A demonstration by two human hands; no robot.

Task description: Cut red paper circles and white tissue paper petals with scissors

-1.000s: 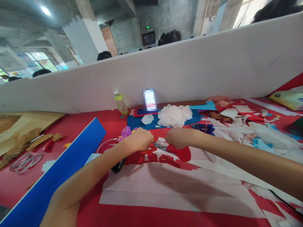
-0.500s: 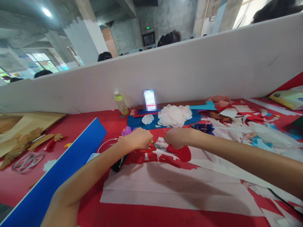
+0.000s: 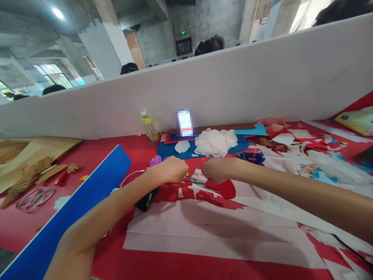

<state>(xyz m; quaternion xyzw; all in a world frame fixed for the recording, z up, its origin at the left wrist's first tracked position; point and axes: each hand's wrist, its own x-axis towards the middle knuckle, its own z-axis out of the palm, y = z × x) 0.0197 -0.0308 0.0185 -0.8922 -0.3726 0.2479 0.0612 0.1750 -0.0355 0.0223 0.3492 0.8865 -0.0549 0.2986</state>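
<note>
My left hand (image 3: 175, 170) is closed, held over the red tabletop near the middle. My right hand (image 3: 216, 170) is closed too, a short gap to its right. Whatever the fingers pinch, if anything, is hidden. Just below the hands is a pair of scissors (image 3: 198, 182), its blades pointing right and its orange-red handle by my left hand. A rounded red piece (image 3: 229, 189) shows under my right hand. Beyond lie a white ruffled paper flower (image 3: 216, 142) and a single white petal (image 3: 182, 146), both on blue sheets.
A pale paper sheet (image 3: 215, 237) spreads in front. A blue board (image 3: 87, 194) stands slanted at left, near a black phone-like object (image 3: 146, 200). A drink bottle (image 3: 149, 127) and lit phone (image 3: 184, 123) stand by the white partition (image 3: 233, 89). Paper scraps (image 3: 317, 163) cover the right.
My left forearm has shifted slightly left. Both hands keep nearly the same place and closed shape. The view has shifted very slightly.
</note>
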